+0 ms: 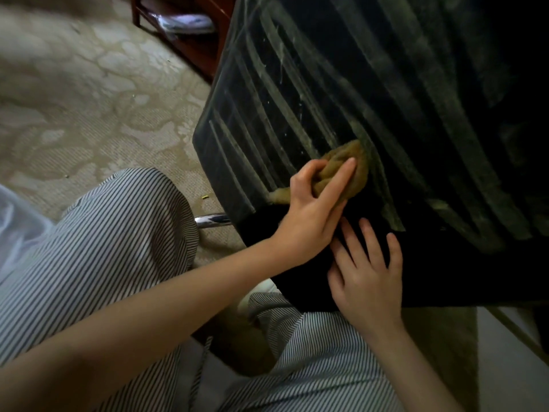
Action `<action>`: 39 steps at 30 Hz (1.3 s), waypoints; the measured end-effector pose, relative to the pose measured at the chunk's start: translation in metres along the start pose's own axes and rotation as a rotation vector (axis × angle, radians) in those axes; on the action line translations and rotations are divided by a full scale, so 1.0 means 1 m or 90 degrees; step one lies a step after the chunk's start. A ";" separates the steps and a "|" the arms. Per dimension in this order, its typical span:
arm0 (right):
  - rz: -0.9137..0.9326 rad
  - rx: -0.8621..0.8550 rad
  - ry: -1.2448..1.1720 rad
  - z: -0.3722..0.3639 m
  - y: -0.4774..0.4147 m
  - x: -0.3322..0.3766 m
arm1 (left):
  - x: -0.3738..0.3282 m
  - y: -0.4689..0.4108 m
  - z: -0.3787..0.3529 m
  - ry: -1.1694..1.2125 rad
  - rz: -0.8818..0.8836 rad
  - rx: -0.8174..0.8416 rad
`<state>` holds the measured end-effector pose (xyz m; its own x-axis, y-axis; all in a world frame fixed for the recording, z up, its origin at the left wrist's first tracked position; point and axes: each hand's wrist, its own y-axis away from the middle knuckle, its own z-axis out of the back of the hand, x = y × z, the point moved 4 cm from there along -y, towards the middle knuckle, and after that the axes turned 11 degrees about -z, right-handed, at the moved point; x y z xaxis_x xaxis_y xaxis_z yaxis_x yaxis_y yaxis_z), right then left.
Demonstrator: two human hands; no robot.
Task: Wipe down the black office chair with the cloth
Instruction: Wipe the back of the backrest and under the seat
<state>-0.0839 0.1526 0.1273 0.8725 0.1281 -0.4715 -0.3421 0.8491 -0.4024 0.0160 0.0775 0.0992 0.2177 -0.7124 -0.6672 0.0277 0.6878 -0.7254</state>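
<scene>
The black office chair point(341, 69) fills the upper right, tilted, its ribbed surface streaked with pale dust. A bunched mustard-brown cloth point(358, 171) lies against the ribs near the chair's lower edge. My left hand point(312, 209) grips the cloth, thumb curled over its top and a straight finger pressing it onto the chair. Just below, my right hand point(365, 275) rests flat with spread fingers on a smooth black part of the chair, holding nothing.
Beige patterned carpet point(89, 99) covers the floor at left. A chrome chair leg point(212, 220) pokes out under the chair. A dark red wooden shelf point(190, 43) with papers stands at the top. My knees in striped trousers point(118, 233) are close below.
</scene>
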 end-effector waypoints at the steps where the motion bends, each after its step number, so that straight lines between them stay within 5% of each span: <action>1: 0.002 -0.027 -0.011 0.004 -0.003 0.001 | 0.003 -0.002 0.001 -0.023 -0.006 -0.005; 7: 0.020 -0.155 -0.047 0.021 -0.041 0.014 | 0.041 0.022 -0.005 -0.044 0.046 0.022; 18: 0.098 -0.097 0.204 -0.028 -0.059 0.015 | 0.098 0.087 -0.014 -0.031 0.318 0.048; 25: 0.113 -0.128 0.228 -0.034 -0.056 0.015 | 0.128 0.120 -0.013 -0.072 0.441 0.004; 34: 0.114 -0.132 0.250 -0.039 -0.056 0.014 | 0.149 0.124 -0.016 0.061 0.826 -0.073; 39: 0.111 -0.137 0.256 -0.041 -0.055 0.014 | 0.125 0.093 -0.014 0.122 0.771 -0.119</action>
<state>-0.0667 0.0868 0.1107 0.6062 0.0156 -0.7952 -0.5732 0.7017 -0.4232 0.0321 0.0499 -0.0541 -0.1403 0.3486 -0.9267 -0.2341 0.8977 0.3732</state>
